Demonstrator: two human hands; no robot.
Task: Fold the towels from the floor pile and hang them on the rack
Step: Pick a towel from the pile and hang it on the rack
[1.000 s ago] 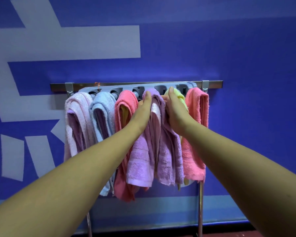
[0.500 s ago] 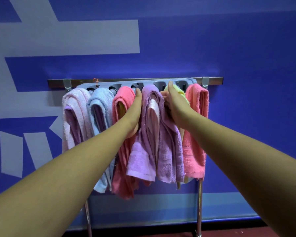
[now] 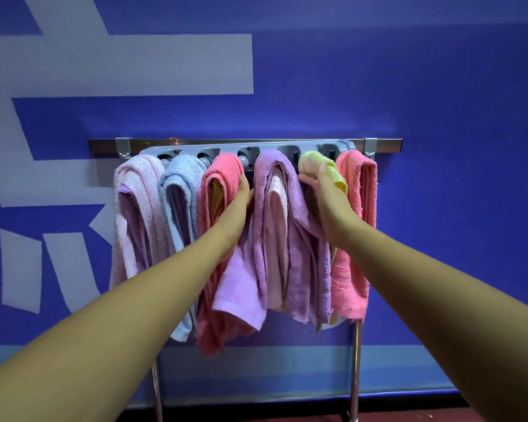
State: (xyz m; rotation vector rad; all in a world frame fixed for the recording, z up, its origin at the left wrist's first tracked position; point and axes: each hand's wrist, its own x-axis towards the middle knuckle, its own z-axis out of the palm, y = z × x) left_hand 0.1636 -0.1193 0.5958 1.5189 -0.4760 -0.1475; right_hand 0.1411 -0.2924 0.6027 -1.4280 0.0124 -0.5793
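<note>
The left hand (image 3: 240,205) is held flat, fingers straight and pressed together, in the gap between a coral towel (image 3: 220,184) at its 9 o'clock and the purple towel (image 3: 287,239) at its 3 o'clock. The right hand (image 3: 326,202) is laid with straight fingers against a yellow-green towel (image 3: 314,162), with the purple towel touched along its 9 o'clock side. The purple towel is draped over the rack (image 3: 220,149), its fold at 12 o'clock and its free ends pointed to 6 o'clock, so its long axis is upright. A pale pink towel (image 3: 137,208), a light blue towel (image 3: 180,202) and a pink towel (image 3: 357,208) are hung the same way in a row run from 9 to 3 o'clock. Large pale strokes (image 3: 119,62) are painted on the blue wall (image 3: 409,86); they are cropped and cannot be read.
</note>
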